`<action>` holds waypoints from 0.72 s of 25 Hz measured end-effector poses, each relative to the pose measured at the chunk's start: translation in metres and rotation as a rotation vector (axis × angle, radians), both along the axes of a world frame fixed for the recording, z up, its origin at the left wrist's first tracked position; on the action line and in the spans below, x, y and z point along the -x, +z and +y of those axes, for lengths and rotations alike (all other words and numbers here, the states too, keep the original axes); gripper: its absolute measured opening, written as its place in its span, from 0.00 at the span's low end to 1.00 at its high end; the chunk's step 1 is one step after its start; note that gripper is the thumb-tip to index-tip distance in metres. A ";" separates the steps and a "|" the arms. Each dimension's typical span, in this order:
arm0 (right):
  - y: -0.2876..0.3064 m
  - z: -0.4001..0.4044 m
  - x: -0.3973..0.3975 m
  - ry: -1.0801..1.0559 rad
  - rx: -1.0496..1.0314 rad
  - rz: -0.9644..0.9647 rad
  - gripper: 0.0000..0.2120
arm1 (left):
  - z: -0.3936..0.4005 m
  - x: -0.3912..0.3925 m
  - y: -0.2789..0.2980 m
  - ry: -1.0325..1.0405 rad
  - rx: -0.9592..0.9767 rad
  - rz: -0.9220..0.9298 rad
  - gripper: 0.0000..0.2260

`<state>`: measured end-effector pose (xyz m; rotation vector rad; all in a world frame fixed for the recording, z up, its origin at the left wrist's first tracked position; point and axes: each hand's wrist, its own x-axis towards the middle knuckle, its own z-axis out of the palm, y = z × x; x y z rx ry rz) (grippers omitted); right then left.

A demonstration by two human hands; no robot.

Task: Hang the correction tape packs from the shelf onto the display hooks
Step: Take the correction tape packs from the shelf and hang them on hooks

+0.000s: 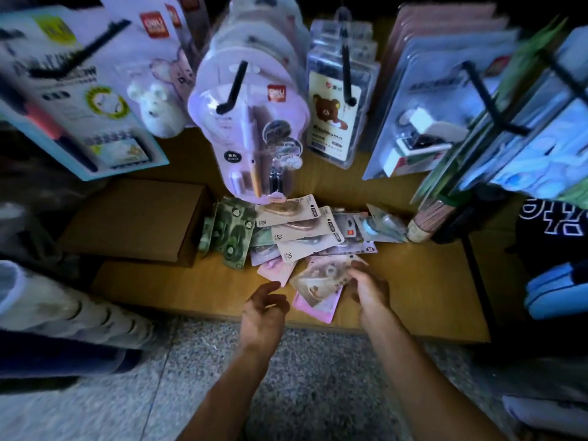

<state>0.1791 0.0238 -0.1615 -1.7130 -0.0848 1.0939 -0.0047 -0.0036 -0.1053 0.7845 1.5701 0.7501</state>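
A loose heap of correction tape packs (296,233) lies on the low wooden shelf (191,291), with tan, green, pink and pale blue cards overlapping. My right hand (369,291) grips a small fan of packs (318,281) at the heap's near edge, a beige pack on top and a pink one underneath. My left hand (264,310) hovers just left of that fan, fingers spread and curled, holding nothing. Black display hooks (234,87) jut out above the shelf, loaded with other blister packs.
A flat brown cardboard box (133,221) rests on the shelf to the left of the heap. Hanging stationery packs (254,122) crowd the space overhead. A black rack upright (477,272) stands at the right. Speckled floor (286,377) lies below the shelf edge.
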 end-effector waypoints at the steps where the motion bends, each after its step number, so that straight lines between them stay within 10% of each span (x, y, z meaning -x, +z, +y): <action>1: 0.007 -0.012 -0.007 -0.067 0.026 0.003 0.06 | -0.003 -0.002 0.004 -0.006 -0.002 -0.001 0.16; 5: 0.048 -0.054 -0.029 -0.210 -0.079 -0.002 0.09 | -0.017 -0.020 0.031 -0.061 -0.036 -0.045 0.11; 14: 0.241 -0.115 -0.036 0.547 -0.398 -0.262 0.23 | -0.044 -0.050 0.183 -0.406 -0.208 -0.306 0.16; 18: 0.292 -0.168 -0.041 0.479 -0.581 -0.260 0.35 | -0.075 -0.057 0.245 -0.484 -0.391 -0.348 0.15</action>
